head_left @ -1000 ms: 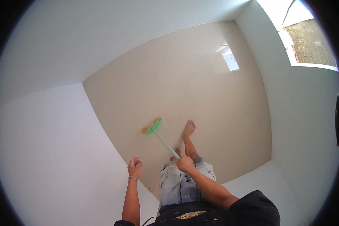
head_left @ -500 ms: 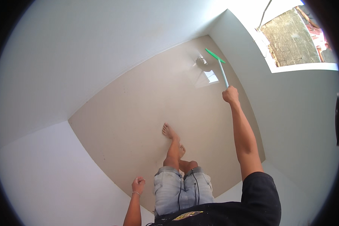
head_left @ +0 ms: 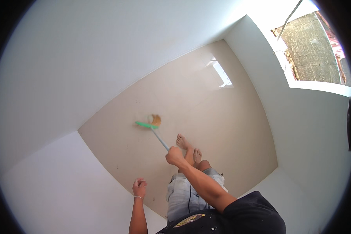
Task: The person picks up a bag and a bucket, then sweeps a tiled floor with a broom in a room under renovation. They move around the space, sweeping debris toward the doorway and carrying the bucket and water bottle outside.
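Observation:
My right hand (head_left: pixel 176 156) is closed around the pale blue handle of a broom (head_left: pixel 161 139). Its narrow green head rests low over the floor, left of my feet. Against the far side of the head is a small tan, rounded thing (head_left: pixel 156 120), blurred, whose kind I cannot make out. My left hand (head_left: pixel 139 188) hangs at the lower left, fingers loosely bent and apart, with nothing visible in it. A thin band circles that wrist.
The glossy beige floor (head_left: pixel 206 113) carries a few dark specks. White walls (head_left: pixel 46 167) bound it. At the upper right a window opening (head_left: pixel 312 50) looks onto a rough block wall. My bare feet (head_left: pixel 189 148) stand mid-floor.
My right hand has swung the broom from the far right corner, leftward and nearer, to the floor left of my feet. My left hand has barely moved.

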`<act>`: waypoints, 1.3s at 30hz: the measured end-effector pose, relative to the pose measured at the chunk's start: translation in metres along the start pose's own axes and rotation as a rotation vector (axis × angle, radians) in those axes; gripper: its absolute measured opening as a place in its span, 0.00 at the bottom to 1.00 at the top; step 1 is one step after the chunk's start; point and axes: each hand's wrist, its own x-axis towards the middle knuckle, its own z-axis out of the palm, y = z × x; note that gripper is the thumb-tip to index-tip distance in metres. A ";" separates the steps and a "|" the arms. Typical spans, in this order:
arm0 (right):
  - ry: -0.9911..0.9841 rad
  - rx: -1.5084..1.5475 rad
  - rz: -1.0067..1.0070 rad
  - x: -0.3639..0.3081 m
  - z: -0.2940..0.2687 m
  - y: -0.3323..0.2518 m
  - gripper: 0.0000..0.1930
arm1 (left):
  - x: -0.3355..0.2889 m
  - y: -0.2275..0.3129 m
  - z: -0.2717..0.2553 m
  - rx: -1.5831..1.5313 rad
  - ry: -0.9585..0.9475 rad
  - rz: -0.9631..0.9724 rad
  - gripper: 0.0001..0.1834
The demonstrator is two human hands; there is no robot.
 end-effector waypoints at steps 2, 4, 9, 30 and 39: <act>0.057 -0.163 -0.141 -0.023 -0.048 0.026 0.17 | 0.005 0.006 -0.012 -0.037 0.000 -0.025 0.10; 0.362 -0.161 -0.054 -0.016 -0.119 0.046 0.14 | 0.005 0.004 -0.020 -0.101 0.042 0.013 0.10; 0.892 -0.153 0.070 0.079 -0.356 0.073 0.11 | -0.026 -0.020 0.005 -0.123 0.144 -0.031 0.09; 0.637 -0.409 -0.110 0.131 -0.327 -0.003 0.14 | -0.078 0.008 0.220 0.097 0.048 -0.126 0.17; 0.223 -0.622 -0.128 0.125 -0.048 -0.129 0.17 | -0.044 -0.031 0.245 0.312 0.023 -0.128 0.18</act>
